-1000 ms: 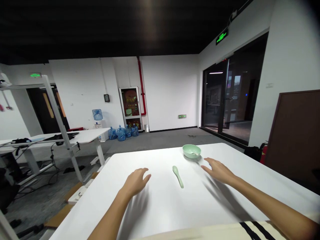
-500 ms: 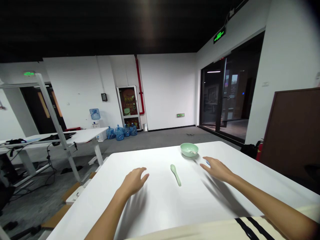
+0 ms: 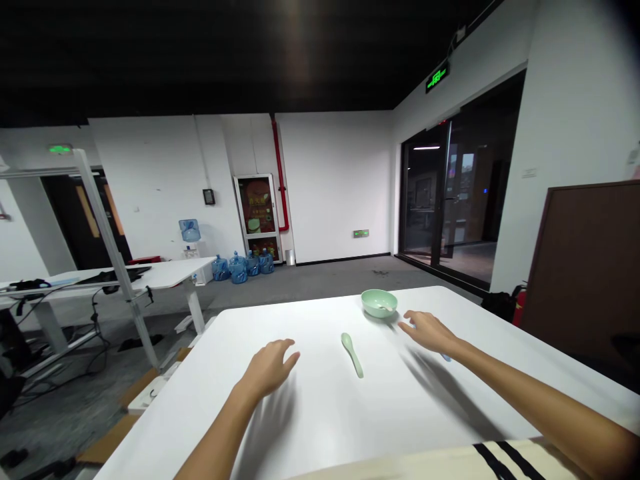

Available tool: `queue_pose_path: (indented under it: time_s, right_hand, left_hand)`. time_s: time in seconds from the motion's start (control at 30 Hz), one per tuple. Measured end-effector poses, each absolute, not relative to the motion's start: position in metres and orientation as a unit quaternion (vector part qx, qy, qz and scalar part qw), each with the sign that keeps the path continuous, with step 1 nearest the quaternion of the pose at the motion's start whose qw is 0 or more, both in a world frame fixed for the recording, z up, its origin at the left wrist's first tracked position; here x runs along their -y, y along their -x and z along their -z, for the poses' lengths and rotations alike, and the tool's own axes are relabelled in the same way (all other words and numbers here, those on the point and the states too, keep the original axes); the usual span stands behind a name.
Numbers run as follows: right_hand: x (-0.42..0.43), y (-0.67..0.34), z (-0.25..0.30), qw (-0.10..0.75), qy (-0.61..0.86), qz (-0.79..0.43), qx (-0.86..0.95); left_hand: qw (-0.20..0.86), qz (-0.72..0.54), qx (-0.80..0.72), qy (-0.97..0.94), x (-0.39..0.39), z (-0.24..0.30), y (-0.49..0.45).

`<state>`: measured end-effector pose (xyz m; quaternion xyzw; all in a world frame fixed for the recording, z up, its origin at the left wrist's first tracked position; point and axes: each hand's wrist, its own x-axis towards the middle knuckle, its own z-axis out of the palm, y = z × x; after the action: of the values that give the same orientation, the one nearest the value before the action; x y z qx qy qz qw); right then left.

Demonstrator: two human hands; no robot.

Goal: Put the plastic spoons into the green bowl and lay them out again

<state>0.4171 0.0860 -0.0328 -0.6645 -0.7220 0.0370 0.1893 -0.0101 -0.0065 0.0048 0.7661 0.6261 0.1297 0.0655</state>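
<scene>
A pale green spoon (image 3: 353, 356) lies on the white table (image 3: 320, 407) between my hands, its bowl end pointing away. Beyond it stands a green bowl (image 3: 379, 305) with a small light-coloured piece inside that I cannot make out. My left hand (image 3: 270, 368) hovers over the table left of the spoon, fingers apart and holding nothing. Just right of the bowl, my right hand (image 3: 431, 332) is held above the table with thumb and fingers apart. A blue object (image 3: 445, 358), mostly hidden by this hand, shows at its edges and seems to lie beneath it.
To the left is another white table (image 3: 170, 268) with cables and dark items, beside a metal post (image 3: 107, 233). Blue water bottles (image 3: 239, 268) stand on the floor at the far wall. A brown board (image 3: 585, 267) rises on the right.
My right hand has shifted slightly left, towards the bowl, and more of the blue object shows near its wrist. The left hand, spoon and bowl stay in place.
</scene>
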Motion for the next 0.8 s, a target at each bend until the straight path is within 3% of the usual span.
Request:
queue_pose_path:
  time_s: [0.37, 0.8]
  right_hand:
    - [-0.177, -0.395, 0.014, 0.151, 0.717, -0.014, 0.68]
    - [-0.248, -0.399, 0.07, 0.136, 0.741, -0.032, 0.657]
  left_hand:
    - [0.076, -0.131, -0.623, -0.768, 0.004, -0.005, 0.012]
    - [0.083, -0.14, -0.63, -0.759, -0.006, -0.004, 0.016]
